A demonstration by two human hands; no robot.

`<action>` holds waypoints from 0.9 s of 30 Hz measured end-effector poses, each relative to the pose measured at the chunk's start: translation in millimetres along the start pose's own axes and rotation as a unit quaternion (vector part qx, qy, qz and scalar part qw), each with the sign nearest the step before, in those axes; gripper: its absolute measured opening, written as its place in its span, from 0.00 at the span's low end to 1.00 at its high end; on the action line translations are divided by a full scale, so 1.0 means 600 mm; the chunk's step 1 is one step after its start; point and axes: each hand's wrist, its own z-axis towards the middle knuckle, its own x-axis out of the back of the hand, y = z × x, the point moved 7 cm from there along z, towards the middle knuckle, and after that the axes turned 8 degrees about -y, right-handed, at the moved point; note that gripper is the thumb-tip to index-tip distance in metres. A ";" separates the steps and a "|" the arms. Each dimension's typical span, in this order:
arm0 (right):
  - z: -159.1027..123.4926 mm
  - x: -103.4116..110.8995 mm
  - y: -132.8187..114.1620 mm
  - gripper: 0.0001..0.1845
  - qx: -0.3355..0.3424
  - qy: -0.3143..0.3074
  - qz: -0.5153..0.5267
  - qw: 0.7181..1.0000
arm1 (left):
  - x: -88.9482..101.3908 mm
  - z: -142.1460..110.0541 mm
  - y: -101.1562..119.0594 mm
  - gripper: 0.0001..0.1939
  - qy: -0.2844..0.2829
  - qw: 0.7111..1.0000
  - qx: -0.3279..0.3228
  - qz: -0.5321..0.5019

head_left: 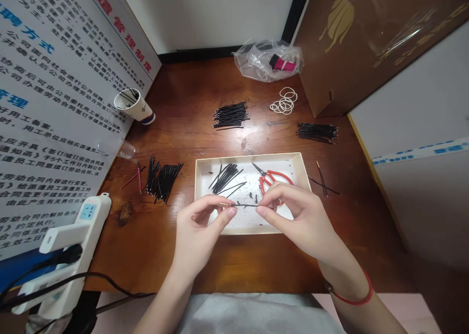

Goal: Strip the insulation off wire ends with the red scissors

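Note:
A short black wire (246,205) is stretched level between my two hands above the front of a shallow white box (252,229). My left hand (205,221) pinches its left end, where a bare coppery tip shows. At the other end, my right hand (289,214) grips the wire between thumb and forefinger. Inside the box, a loose bunch of black wires (225,178) lies at the left. Red-handled scissors (280,174) rest at the right, partly hidden behind my right hand. Small dark scraps are scattered over the box floor.
Black wire bundles lie at the back (230,115), right (317,132) and left (164,181). White rubber bands (285,102) sit near a plastic bag (256,63). A paper cup (134,106) stands tilted at the left, above a power strip (78,256). Panels border both sides.

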 end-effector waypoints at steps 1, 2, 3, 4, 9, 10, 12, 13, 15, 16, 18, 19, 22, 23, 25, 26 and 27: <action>0.000 0.000 0.000 0.06 0.001 0.000 0.001 1.000 | 0.000 -0.001 0.001 0.07 0.000 1.000 -0.001 0.000; -0.001 -0.001 0.000 0.06 0.001 0.000 0.001 1.000 | 0.001 -0.001 0.001 0.07 -0.001 1.000 -0.001 0.000; -0.001 -0.001 0.000 0.06 0.001 0.000 0.001 1.000 | 0.002 -0.001 0.002 0.07 0.000 1.000 -0.002 0.001; -0.002 -0.002 0.000 0.06 0.000 0.000 0.001 1.000 | 0.002 -0.001 0.002 0.07 0.001 1.000 -0.002 0.002; -0.003 -0.003 0.000 0.06 0.003 -0.002 -0.001 1.000 | 0.002 0.001 0.002 0.07 0.007 1.000 -0.004 0.009; -0.003 -0.002 -0.001 0.06 0.004 -0.002 -0.001 1.000 | 0.002 0.001 0.002 0.07 0.007 1.000 -0.005 0.012; -0.004 -0.001 -0.003 0.07 0.007 -0.002 -0.005 1.000 | 0.001 0.000 0.002 0.07 0.006 1.000 -0.005 0.018; -0.004 -0.001 -0.004 0.07 0.010 -0.003 -0.010 1.000 | 0.002 -0.001 0.002 0.07 0.006 1.000 -0.006 0.022; -0.006 -0.001 -0.005 0.06 0.015 -0.008 -0.031 0.999 | 0.003 -0.003 0.003 0.06 0.007 0.999 -0.009 0.034; -0.008 -0.002 -0.006 0.05 0.018 -0.014 -0.045 0.999 | 0.003 -0.005 0.003 0.06 0.007 0.999 -0.012 0.043; -0.014 -0.007 -0.009 0.04 0.026 -0.024 -0.077 0.996 | 0.002 -0.006 0.004 0.05 0.006 0.997 -0.021 0.067; -0.018 -0.008 -0.011 0.04 0.029 -0.025 -0.097 0.994 | 0.001 -0.005 0.004 0.05 0.004 0.996 -0.027 0.079; -0.037 -0.005 -0.021 0.05 0.040 -0.007 -0.157 0.987 | -0.013 0.001 -0.001 0.04 -0.022 0.995 -0.028 0.097; -0.045 0.001 -0.025 0.06 0.043 0.005 -0.172 0.984 | -0.019 0.004 -0.005 0.03 -0.037 0.994 -0.021 0.098; -0.064 0.028 -0.028 0.06 0.039 0.058 -0.196 0.978 | -0.028 0.011 -0.014 0.04 -0.061 0.993 -0.002 0.102; -0.075 0.051 -0.024 0.06 0.026 0.102 -0.211 0.972 | -0.031 0.014 -0.018 0.06 -0.067 0.992 0.003 0.109; -0.089 0.080 -0.018 0.06 0.006 0.164 -0.230 0.959 | -0.032 0.018 -0.021 0.08 -0.068 0.990 0.005 0.121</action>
